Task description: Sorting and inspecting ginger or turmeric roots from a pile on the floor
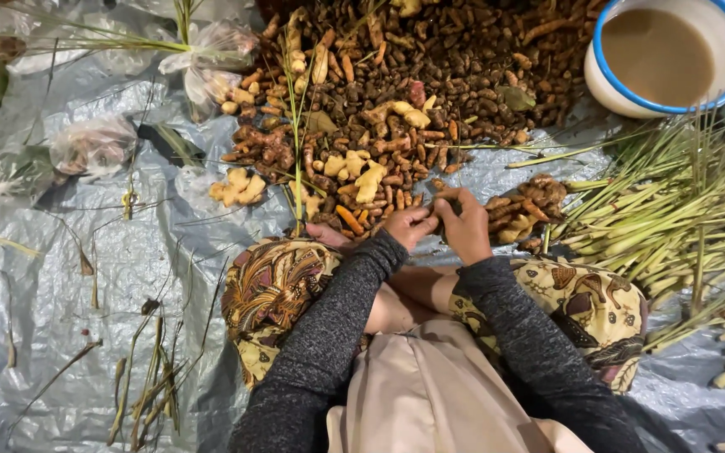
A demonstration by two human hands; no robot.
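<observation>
Both hands meet close together, fingers curled. Left hand (409,225) and right hand (466,228) pinch one small dark root piece (449,201) between the fingertips; most of it is hidden by the fingers, so its kind is hard to tell. Just right of the right hand, a small clump of roots (526,211). Directly beyond the hands, the big heap of brown and orange roots (413,84), cut off at the top. Far right beyond, a white blue-rimmed bowl (669,54) of murky liquid. Right, green stalks (673,210) run out of view.
</observation>
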